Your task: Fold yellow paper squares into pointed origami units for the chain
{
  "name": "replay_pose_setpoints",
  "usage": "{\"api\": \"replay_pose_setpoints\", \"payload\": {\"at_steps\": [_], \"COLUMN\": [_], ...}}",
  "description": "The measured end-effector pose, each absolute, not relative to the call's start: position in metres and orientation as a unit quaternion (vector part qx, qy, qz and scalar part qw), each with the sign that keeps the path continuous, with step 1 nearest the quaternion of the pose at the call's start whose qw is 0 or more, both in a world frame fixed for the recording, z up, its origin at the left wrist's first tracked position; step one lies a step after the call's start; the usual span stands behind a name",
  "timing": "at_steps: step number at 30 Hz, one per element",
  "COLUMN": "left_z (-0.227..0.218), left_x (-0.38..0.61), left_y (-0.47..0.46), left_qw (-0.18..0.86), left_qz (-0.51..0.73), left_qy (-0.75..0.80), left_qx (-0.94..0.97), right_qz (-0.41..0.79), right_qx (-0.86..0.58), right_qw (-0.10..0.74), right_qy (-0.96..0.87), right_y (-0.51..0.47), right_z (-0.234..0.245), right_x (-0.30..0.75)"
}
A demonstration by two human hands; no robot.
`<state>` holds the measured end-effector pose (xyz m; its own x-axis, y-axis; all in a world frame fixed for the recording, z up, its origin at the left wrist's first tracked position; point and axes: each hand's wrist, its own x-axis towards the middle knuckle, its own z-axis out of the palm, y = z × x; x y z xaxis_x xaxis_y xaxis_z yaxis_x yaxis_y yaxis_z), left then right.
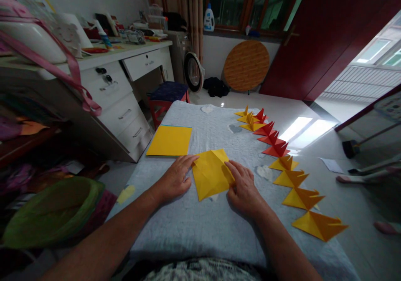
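A creased sheet of yellow origami paper (210, 174) lies on the cloth-covered table in front of me, partly folded, with crease lines across its face. The fingertips of my left hand (178, 176) press on its upper left corner, thumb tucked lower down. At the right edge, my right hand (244, 187) grips the paper between fingers and thumb. Beyond my left hand sits a stack of flat yellow square paper (171, 141). Along the table's right side run several folded yellow paper pieces (302, 197) and several red ones (275, 143), all with upright points.
The table wears a pale grey-blue cloth (188, 235) with heart shapes. A green-lined bin (53, 210) stands at the lower left. Beyond are a white drawer desk (109, 89), a stool (169, 95) and a washing machine (191, 70) with its door ajar.
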<state>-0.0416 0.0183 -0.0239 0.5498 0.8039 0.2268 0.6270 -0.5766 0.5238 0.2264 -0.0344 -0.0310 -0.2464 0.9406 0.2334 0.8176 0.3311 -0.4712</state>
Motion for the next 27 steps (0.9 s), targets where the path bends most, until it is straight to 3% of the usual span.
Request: {"api": "replay_pose_setpoints", "payload": {"at_steps": [11,17,23,27], "left_z": [-0.017,-0.018,-0.025,-0.027], "left_x": [-0.040,-0.037,-0.040,-0.034], "left_y": [0.013,0.011,0.011,0.005], "left_qw": [0.211,0.237,0.230,0.183], "left_qz": [0.226,0.245,0.250,0.224], "left_qy": [0.473,0.471,0.435,0.393], "left_qx": [0.825,0.813,0.834,0.873], "right_qz": [0.165,0.292,0.519,0.540], "right_qx": [-0.584,-0.614,-0.557,-0.527], "right_qw": [0.327,0.446,0.524,0.567], "right_qy": [-0.724,-0.582,-0.382,-0.332], "right_y": [-0.030,-0.025,-0.025,-0.025], "right_z": [-0.030,-0.031,-0.022,-0.019], "right_x": [0.228,0.227,0.227,0.226]}}
